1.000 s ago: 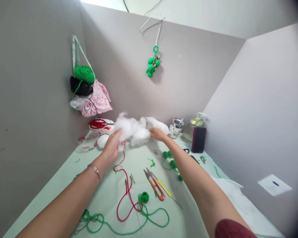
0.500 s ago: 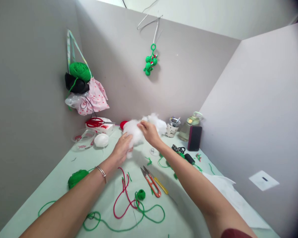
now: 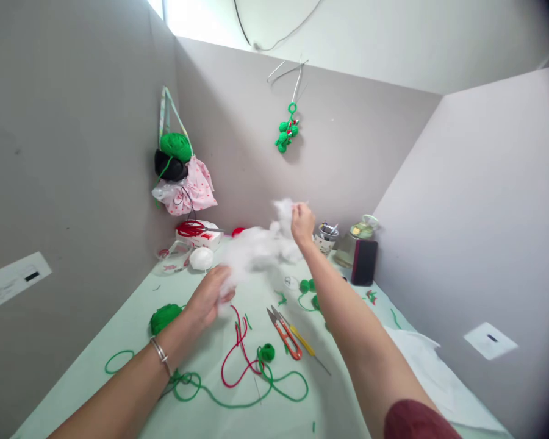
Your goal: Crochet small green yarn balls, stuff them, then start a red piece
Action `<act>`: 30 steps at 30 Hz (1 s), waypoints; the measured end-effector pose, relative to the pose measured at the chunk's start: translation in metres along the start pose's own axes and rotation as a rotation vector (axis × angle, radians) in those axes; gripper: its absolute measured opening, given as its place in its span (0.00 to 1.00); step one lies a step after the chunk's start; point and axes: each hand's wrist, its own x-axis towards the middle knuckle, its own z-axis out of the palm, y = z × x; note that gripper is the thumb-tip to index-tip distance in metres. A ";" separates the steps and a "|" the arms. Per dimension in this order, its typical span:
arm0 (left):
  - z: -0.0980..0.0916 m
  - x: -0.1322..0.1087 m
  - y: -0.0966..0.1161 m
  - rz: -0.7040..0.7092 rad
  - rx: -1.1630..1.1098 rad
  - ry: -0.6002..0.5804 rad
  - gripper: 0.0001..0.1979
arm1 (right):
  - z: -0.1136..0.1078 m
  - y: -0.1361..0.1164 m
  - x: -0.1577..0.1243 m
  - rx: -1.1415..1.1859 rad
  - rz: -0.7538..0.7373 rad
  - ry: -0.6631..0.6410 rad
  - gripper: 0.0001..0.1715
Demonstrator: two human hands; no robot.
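A fluffy white mass of fibre stuffing point(image 3: 256, 247) stretches between my hands at the back of the table. My left hand point(image 3: 209, 297) grips its near left end, fingers closed round the fluff. Up and to the right, my right hand point(image 3: 302, 224) pinches a tuft at the far end and pulls it upward. The fluff is blurred by motion. In front lie a small green crocheted ball point(image 3: 267, 352) with a trailing green yarn, a loop of red yarn point(image 3: 231, 363), orange thread snips point(image 3: 287, 338) and a yellow-handled crochet hook point(image 3: 302, 339).
Behind my left arm sit a green yarn ball point(image 3: 165, 319), a white yarn ball point(image 3: 202, 259) and red scissors point(image 3: 192, 228) on a box. Back right stand a pen cup point(image 3: 324, 239), a glass jug point(image 3: 345, 250) and a phone point(image 3: 365, 262). White sheets point(image 3: 421, 366) lie right.
My right hand has moved up and right with a tuft, drawing the stuffing apart from my left hand. The left hand has shifted slightly left and down. The view has tilted a little.
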 end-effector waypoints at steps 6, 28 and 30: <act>-0.014 -0.019 -0.003 -0.038 0.092 -0.035 0.17 | -0.027 -0.002 -0.011 0.016 -0.034 -0.315 0.24; -0.003 -0.054 0.000 0.034 0.375 -0.334 0.09 | -0.147 -0.100 -0.182 -0.504 -0.755 -0.670 0.13; -0.008 -0.050 0.002 0.012 0.304 -0.255 0.10 | -0.168 -0.100 -0.177 -0.478 -0.777 -0.361 0.16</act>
